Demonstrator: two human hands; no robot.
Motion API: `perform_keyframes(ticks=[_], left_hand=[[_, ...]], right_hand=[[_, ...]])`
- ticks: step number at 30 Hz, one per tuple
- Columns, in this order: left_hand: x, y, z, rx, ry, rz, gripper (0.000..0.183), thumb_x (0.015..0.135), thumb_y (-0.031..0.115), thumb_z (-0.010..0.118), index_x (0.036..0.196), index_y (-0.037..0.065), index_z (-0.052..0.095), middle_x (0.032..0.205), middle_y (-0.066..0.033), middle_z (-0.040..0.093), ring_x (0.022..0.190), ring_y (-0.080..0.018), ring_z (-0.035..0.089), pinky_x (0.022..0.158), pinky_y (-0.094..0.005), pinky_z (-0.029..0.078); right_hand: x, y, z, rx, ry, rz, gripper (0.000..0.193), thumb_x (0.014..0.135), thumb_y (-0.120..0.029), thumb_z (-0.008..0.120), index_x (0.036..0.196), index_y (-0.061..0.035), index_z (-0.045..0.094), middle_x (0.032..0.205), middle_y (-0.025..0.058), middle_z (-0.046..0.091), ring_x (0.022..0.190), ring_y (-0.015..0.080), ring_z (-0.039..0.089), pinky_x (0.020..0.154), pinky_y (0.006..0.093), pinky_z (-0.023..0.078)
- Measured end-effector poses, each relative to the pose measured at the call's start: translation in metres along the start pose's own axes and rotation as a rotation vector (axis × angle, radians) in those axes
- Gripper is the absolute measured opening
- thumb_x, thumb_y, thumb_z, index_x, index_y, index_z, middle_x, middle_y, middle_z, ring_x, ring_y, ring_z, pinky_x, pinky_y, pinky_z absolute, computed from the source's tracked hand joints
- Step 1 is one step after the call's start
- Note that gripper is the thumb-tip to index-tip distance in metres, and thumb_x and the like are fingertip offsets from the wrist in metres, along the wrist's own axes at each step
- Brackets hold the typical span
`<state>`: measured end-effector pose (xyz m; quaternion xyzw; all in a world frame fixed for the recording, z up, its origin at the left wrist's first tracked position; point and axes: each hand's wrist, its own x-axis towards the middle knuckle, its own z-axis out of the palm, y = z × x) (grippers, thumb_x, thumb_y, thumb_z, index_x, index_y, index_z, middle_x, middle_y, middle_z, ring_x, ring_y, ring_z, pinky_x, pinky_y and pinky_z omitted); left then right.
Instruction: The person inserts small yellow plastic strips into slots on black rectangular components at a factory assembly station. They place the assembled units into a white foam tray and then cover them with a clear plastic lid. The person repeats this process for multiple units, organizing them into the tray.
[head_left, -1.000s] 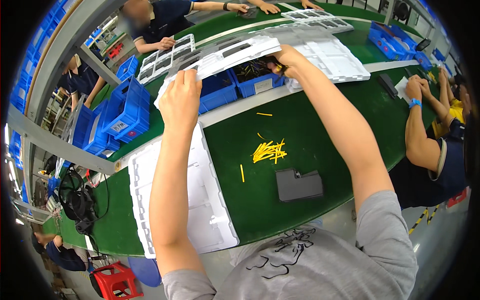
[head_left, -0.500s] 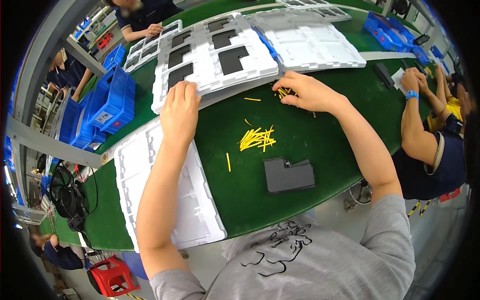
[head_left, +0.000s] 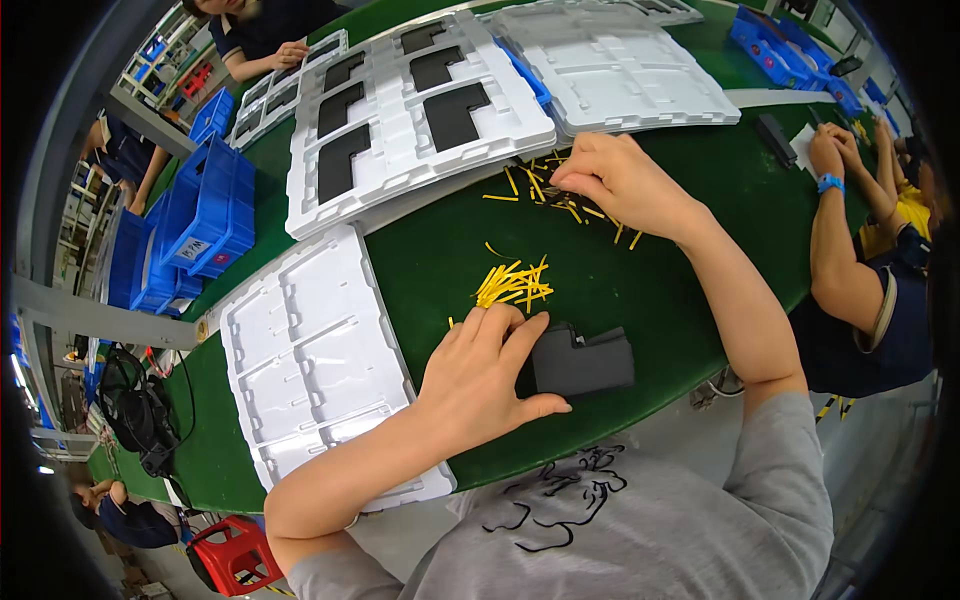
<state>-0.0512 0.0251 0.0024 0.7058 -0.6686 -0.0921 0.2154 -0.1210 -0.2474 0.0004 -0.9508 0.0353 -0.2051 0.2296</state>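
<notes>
Left hand [head_left: 485,375] lay flat, fingers spread, on the green table [head_left: 420,260], its fingertips resting on the left end of a dark grey L-shaped part [head_left: 585,362]. That part sat near the table's front edge, just below a heap of yellow sticks [head_left: 512,283]. Right hand [head_left: 615,180] reached farther up, fingers drawn together and pinching at scattered yellow sticks [head_left: 560,205] beside the edge of a white tray holding black L-shaped inserts [head_left: 410,110]. An empty white moulded tray [head_left: 310,360] lay to the left of the left hand. Blue bins [head_left: 205,210] stood along the far left. A co-worker's forearm with a blue wristband [head_left: 830,183] rested at the right.
</notes>
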Motion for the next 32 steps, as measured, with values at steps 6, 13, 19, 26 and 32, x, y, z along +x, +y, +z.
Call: perform_keyframes(ticks=[6, 13, 19, 26, 32], left_hand=[[-0.001, -0.004, 0.011, -0.183, 0.073, -0.043, 0.075, 0.056, 0.032, 0.089, 0.114, 0.001, 0.051, 0.107, -0.0132, 0.052, 0.095, -0.0318, 0.053, 0.081, -0.0393, 0.047], [0.000, -0.010, 0.019, -0.343, 0.194, 0.021, 0.069, 0.058, 0.021, 0.090, 0.108, 0.004, 0.046, 0.106, -0.0151, 0.053, 0.095, -0.0332, 0.053, 0.081, -0.0395, 0.047], [-0.006, -0.012, 0.019, -0.592, 0.112, -0.117, 0.042, 0.077, 0.009, 0.078, 0.105, 0.003, 0.048, 0.096, -0.0102, 0.059, 0.090, -0.0205, 0.060, 0.081, -0.0318, 0.048], [-0.002, -0.023, 0.008, -1.296, 0.407, -0.369, 0.017, 0.095, 0.009, 0.054, 0.110, 0.004, 0.047, 0.104, -0.0056, 0.059, 0.095, -0.0118, 0.057, 0.086, -0.0279, 0.046], [0.004, -0.044, 0.001, -1.399, 0.404, -0.509, 0.050, 0.099, 0.015, 0.048, 0.144, 0.012, 0.026, 0.112, -0.0099, 0.057, 0.093, -0.0169, 0.061, 0.077, -0.0310, 0.054]], right_hand=[[-0.006, -0.012, -0.004, -0.088, -0.173, 0.024, 0.034, 0.078, -0.019, 0.073, 0.109, -0.0069, 0.066, 0.105, 0.0086, 0.057, 0.099, 0.0255, 0.054, 0.088, 0.0386, 0.041], [0.000, -0.010, 0.037, -0.338, -0.050, -0.163, 0.059, 0.084, -0.037, 0.066, 0.130, -0.0026, 0.050, 0.134, 0.0166, 0.046, 0.127, 0.0326, 0.040, 0.106, 0.0430, 0.032], [0.026, -0.011, 0.054, -0.354, -0.177, -0.008, 0.054, 0.092, -0.037, 0.055, 0.131, -0.0002, 0.049, 0.133, 0.0166, 0.048, 0.128, 0.0326, 0.040, 0.108, 0.0419, 0.030], [0.006, -0.012, 0.023, -0.260, -0.189, -0.029, 0.029, 0.086, -0.025, 0.063, 0.107, -0.0046, 0.066, 0.118, 0.0093, 0.060, 0.117, 0.0258, 0.051, 0.101, 0.0368, 0.036], [0.016, -0.051, 0.014, -0.305, -0.364, 0.130, 0.018, 0.081, -0.022, 0.069, 0.096, -0.0125, 0.070, 0.114, 0.0062, 0.061, 0.110, 0.0255, 0.054, 0.096, 0.0359, 0.039]])
